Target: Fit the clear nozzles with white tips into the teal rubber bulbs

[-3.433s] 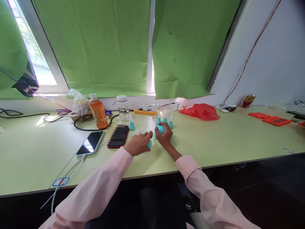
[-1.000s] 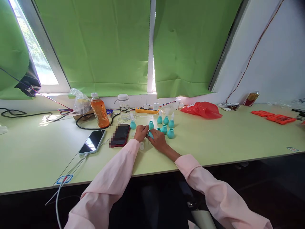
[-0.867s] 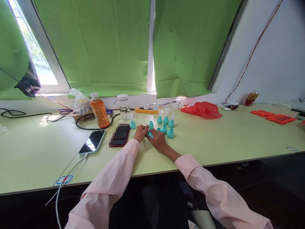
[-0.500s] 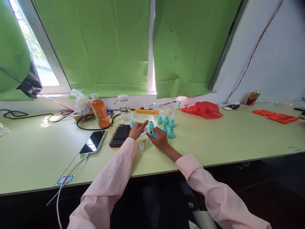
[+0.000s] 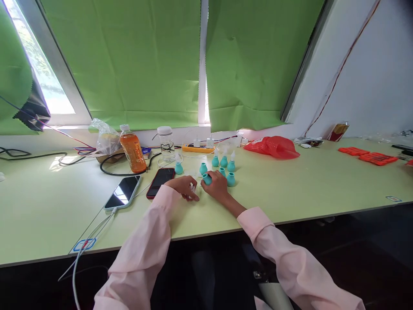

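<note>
My right hand point(image 5: 217, 186) is wrapped round a teal rubber bulb point(image 5: 207, 179), its open neck tilted toward the left. Lower down and to the left, my left hand point(image 5: 184, 186) reaches palm-down with fingers curled about a small clear plastic piece point(image 5: 192, 188); the fingers partly cover it. Beyond the hands an open-necked teal bulb point(image 5: 203, 168) stands upright. Another bulb without a tip point(image 5: 230, 179) is right of my right hand. A bulb with a clear pointed nozzle point(image 5: 178, 167) stands behind my left hand, and several more like it point(image 5: 223, 161) are farther back.
A dark red-edged phone point(image 5: 158, 184) lies beside my left forearm, with a charging phone point(image 5: 123, 193) farther left. Behind are an orange drink bottle point(image 5: 133, 150), a clear jar point(image 5: 166, 146), a yellow power strip point(image 5: 197, 149) and a red plastic bag point(image 5: 272, 147). Orange packets point(image 5: 377, 159) lie far right.
My left hand has dropped toward the table's near edge, from thumb raised to fingers pointing down, where a clear piece lay. My right hand still holds the bulb, nearly unmoved.
</note>
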A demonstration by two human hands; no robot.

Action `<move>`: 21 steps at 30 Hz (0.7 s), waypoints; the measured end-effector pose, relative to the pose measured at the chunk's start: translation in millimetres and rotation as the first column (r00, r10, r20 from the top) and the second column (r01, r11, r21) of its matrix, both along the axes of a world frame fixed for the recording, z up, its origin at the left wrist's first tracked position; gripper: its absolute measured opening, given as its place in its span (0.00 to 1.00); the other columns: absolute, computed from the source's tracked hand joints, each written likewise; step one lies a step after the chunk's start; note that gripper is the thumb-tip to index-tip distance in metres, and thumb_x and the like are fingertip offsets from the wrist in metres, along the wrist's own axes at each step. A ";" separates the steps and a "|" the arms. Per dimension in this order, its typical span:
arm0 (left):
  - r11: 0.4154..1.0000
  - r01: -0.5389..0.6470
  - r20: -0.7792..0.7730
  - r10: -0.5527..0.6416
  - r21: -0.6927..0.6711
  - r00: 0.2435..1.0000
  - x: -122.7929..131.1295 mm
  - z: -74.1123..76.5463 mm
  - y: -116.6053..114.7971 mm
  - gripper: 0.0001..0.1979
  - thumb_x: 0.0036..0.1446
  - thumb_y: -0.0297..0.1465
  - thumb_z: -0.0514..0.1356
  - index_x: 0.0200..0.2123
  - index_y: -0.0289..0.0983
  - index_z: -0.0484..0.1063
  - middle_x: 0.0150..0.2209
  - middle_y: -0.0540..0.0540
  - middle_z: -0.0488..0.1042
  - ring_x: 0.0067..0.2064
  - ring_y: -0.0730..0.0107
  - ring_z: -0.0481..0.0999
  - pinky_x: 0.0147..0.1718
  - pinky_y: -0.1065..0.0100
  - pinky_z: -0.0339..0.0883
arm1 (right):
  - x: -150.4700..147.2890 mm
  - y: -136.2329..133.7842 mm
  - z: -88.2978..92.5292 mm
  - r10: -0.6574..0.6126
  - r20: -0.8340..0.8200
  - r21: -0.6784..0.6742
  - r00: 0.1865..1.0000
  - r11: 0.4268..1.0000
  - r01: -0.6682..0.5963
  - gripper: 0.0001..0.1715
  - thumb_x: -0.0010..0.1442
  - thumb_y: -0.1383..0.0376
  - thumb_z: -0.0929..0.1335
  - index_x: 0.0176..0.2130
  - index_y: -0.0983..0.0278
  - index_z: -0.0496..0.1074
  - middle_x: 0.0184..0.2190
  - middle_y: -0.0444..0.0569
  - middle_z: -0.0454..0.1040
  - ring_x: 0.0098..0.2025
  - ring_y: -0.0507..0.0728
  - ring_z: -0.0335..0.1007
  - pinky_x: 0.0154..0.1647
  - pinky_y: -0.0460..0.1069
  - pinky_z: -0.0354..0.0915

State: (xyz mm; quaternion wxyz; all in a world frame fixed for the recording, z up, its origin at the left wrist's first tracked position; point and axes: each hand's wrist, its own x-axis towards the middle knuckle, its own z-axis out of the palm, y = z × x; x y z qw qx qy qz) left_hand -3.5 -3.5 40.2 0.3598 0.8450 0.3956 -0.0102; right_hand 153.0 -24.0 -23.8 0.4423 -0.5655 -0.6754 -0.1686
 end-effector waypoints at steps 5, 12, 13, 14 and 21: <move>0.920 -0.136 0.031 0.135 0.367 0.990 11.0 -17.1 11.2 0.13 0.33 0.34 0.63 0.24 0.36 0.64 0.24 0.48 0.70 0.23 0.69 0.71 0.22 0.72 0.59 | -0.7 -4.6 2.8 -0.061 0.029 -0.060 0.998 0.996 0.062 0.18 0.48 0.60 0.64 0.40 0.65 0.67 0.26 0.50 0.71 0.32 0.59 0.65 0.25 0.48 0.56; 0.800 -0.117 -0.015 0.155 0.588 0.988 18.2 -24.1 10.5 0.21 0.32 0.40 0.64 0.31 0.37 0.65 0.28 0.45 0.70 0.33 0.56 0.71 0.26 0.68 0.59 | -1.5 -9.1 6.6 -0.062 0.099 -0.134 0.993 0.988 0.075 0.15 0.51 0.59 0.63 0.39 0.63 0.68 0.30 0.47 0.73 0.33 0.56 0.67 0.27 0.46 0.54; 0.792 -0.112 -0.015 0.152 0.600 0.988 18.4 -24.6 11.1 0.23 0.32 0.41 0.64 0.32 0.38 0.64 0.28 0.45 0.70 0.32 0.56 0.71 0.25 0.68 0.59 | -1.5 -9.2 6.4 -0.066 0.107 -0.143 0.992 0.986 0.081 0.15 0.52 0.58 0.63 0.39 0.63 0.68 0.29 0.47 0.73 0.32 0.55 0.68 0.26 0.46 0.53; 0.786 -0.109 -0.014 0.147 0.609 0.989 18.2 -24.9 11.8 0.24 0.32 0.42 0.64 0.33 0.38 0.64 0.27 0.46 0.70 0.31 0.57 0.71 0.25 0.69 0.58 | -1.5 -9.2 6.1 -0.071 0.115 -0.150 0.991 0.985 0.088 0.16 0.52 0.57 0.62 0.39 0.63 0.68 0.27 0.47 0.73 0.31 0.55 0.68 0.26 0.46 0.53; 0.730 -0.179 0.085 0.165 0.659 0.983 6.4 -13.1 17.5 0.22 0.37 0.47 0.59 0.33 0.39 0.63 0.21 0.51 0.68 0.25 0.67 0.69 0.22 0.72 0.56 | 0.0 -7.9 4.1 -0.074 0.148 -0.156 0.986 0.983 0.097 0.17 0.52 0.55 0.62 0.37 0.63 0.69 0.24 0.47 0.73 0.27 0.55 0.68 0.23 0.46 0.49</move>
